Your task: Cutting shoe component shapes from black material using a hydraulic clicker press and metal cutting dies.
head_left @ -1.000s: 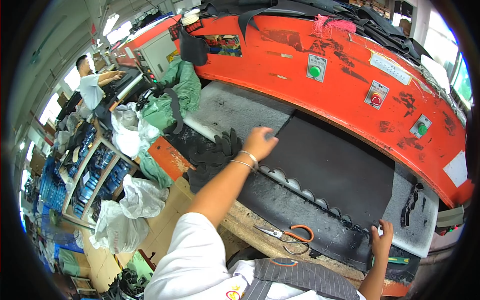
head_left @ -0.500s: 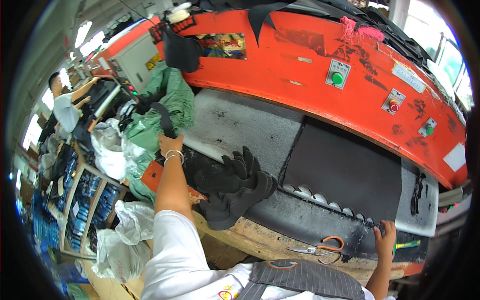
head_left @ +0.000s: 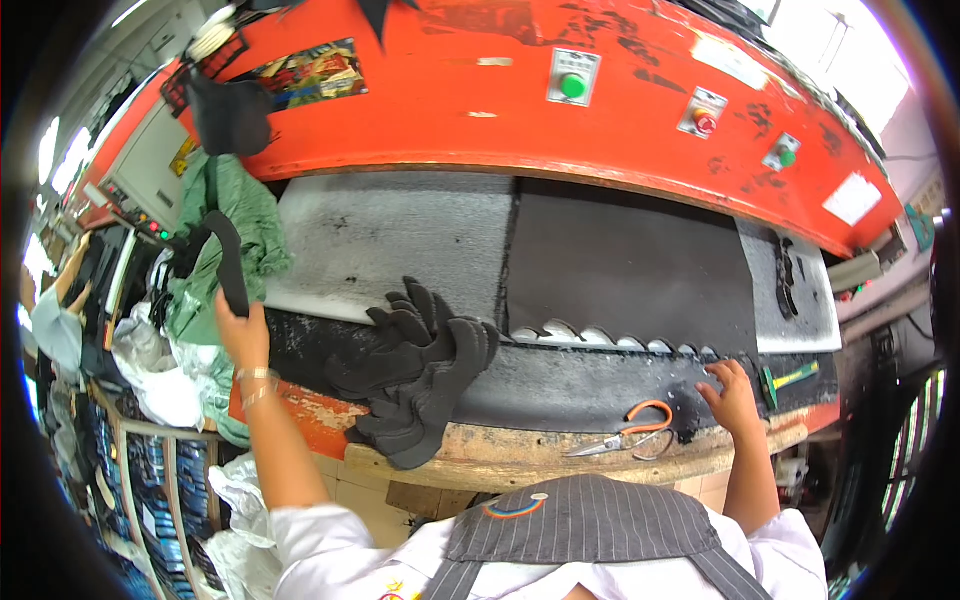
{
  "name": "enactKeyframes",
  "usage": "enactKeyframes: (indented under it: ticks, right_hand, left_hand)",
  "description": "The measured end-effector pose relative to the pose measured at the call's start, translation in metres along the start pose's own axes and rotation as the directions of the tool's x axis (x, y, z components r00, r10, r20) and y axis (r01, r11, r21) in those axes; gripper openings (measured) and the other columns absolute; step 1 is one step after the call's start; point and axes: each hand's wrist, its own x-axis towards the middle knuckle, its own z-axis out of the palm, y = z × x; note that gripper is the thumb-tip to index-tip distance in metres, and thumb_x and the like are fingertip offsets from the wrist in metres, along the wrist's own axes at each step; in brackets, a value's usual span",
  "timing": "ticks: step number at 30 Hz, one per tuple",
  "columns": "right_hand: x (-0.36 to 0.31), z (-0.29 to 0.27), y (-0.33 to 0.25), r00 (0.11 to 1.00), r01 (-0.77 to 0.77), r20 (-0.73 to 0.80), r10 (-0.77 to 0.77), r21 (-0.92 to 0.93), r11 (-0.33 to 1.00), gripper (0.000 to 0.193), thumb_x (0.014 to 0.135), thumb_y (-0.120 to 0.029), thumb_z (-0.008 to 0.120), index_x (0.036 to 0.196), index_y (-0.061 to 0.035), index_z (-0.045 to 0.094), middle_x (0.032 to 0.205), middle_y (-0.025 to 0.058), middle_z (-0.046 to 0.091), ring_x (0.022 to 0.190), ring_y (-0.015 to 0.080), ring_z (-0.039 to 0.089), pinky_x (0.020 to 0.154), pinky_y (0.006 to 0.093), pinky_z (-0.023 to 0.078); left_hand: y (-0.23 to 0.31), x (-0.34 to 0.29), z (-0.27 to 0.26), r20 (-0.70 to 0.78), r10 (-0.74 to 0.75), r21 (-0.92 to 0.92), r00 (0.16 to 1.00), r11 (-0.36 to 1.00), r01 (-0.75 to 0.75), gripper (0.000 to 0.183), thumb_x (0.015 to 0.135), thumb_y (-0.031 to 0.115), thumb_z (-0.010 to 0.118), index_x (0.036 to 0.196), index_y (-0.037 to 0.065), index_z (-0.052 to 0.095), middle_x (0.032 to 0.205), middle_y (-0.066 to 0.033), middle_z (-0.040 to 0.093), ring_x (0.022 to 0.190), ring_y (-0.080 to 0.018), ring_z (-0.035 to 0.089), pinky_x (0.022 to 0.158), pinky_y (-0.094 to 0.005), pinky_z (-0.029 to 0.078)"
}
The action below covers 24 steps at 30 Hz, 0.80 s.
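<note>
My left hand (head_left: 243,338) is closed round the lower end of a black insole-shaped piece (head_left: 228,262), which stands up in front of a green woven sack (head_left: 258,225). To its right, a loose pile of similar black cut pieces (head_left: 425,375) lies over the bench edge. My right hand (head_left: 734,396) holds nothing; its fingers are apart, just below the near right corner of a large black sheet (head_left: 630,265). That sheet has a scalloped near edge. Scissors with orange handles (head_left: 650,415) lie to the left of my right hand.
A red machine beam (head_left: 430,120) with a green button (head_left: 573,87) and a red button (head_left: 704,122) spans the far side. A tool with a green and yellow handle (head_left: 792,377) lies at right. White bags (head_left: 150,360) and a co-worker (head_left: 60,325) are at far left.
The view has swung, moving the scene left in the picture. My left hand now shows the black piece raised more fully. My right hand has come away from the sheet's corner, fingers spread.
</note>
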Motion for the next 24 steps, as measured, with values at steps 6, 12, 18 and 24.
enactKeyframes:
  ticks: [6,12,18,24]
  right_hand:
    - [0.013,0.003,0.013,1.000,-0.002,-0.003,0.002,0.086,0.996,0.033,0.077,-0.022,0.077,0.101,-0.0018,0.068,0.102,0.0168,0.064,0.099,0.0371,0.060,0.087,0.0435,0.048]
    - [0.060,0.010,0.090,0.942,-0.077,-0.316,0.112,0.120,0.990,0.041,0.082,-0.031,0.072,0.108,-0.0005,0.064,0.105,0.0187,0.063,0.105,0.0380,0.057,0.093,0.0456,0.045]
    - [0.122,-0.010,0.174,0.872,-0.464,-0.167,0.460,0.020,0.886,0.069,0.085,-0.053,0.064,0.119,0.0072,0.059,0.121,0.0284,0.058,0.116,0.0409,0.053,0.101,0.0458,0.042]
    - [0.136,-0.030,0.201,0.916,-0.398,0.169,0.364,0.269,0.877,0.088,0.082,-0.060,0.064,0.125,0.0158,0.052,0.127,0.0405,0.049,0.126,0.0473,0.047,0.104,0.0432,0.042]
  left_hand:
    - [0.102,-0.075,-0.047,0.674,0.114,0.205,0.729,0.920,-0.334,0.112,0.068,0.022,0.084,0.154,0.005,0.013,0.145,-0.0280,0.036,0.135,-0.0385,0.036,0.112,-0.0441,0.030]
    - [0.193,-0.133,0.040,0.741,0.264,-0.406,0.618,0.909,0.098,0.072,0.087,0.022,0.071,0.146,0.002,0.036,0.141,-0.0208,0.047,0.131,-0.0292,0.045,0.109,-0.0403,0.035]
    - [0.243,-0.181,0.175,0.719,0.119,-0.147,0.684,0.989,-0.017,0.071,0.086,0.038,0.069,0.136,-0.008,0.047,0.137,-0.0281,0.050,0.128,-0.0376,0.049,0.106,-0.0407,0.040]
    - [0.260,-0.176,0.216,0.645,-0.219,0.292,0.732,0.956,0.029,0.074,0.083,0.047,0.066,0.125,-0.013,0.055,0.128,-0.0326,0.056,0.122,-0.0444,0.053,0.103,-0.0433,0.041]
